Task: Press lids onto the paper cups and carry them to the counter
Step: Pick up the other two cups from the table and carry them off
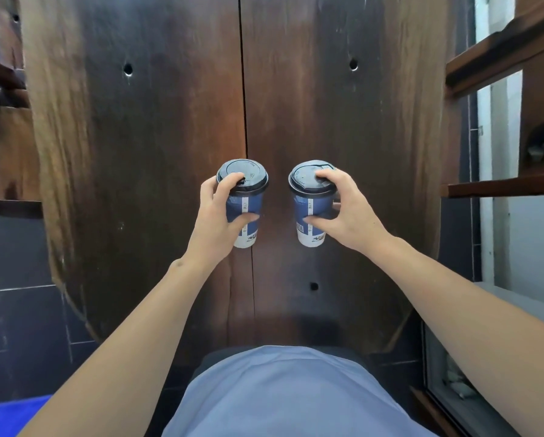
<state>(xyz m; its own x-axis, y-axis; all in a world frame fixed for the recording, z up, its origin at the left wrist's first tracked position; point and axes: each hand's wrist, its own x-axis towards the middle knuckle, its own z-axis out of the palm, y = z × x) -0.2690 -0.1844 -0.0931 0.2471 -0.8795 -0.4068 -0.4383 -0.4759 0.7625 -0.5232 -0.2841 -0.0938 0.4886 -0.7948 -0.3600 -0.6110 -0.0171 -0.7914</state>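
Left hand (215,212) gripping left cup (244,212), forefinger pressing lid (242,175); right hand (346,212) gripping right cup (311,216) likewise, over wooden table (327,105); paper walls crushing easily, holding mid-body best

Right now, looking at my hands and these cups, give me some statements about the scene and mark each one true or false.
1. Each hand holds one cup: the left hand grips the left blue and white paper cup, the right hand the right blue and white paper cup. True.
2. Both cups are uncovered. False: a black plastic lid sits on the left cup, another black plastic lid on the right.
3. The cups touch each other. False: a gap of dark wooden surface shows between them.
4. A forefinger rests on each lid. True.
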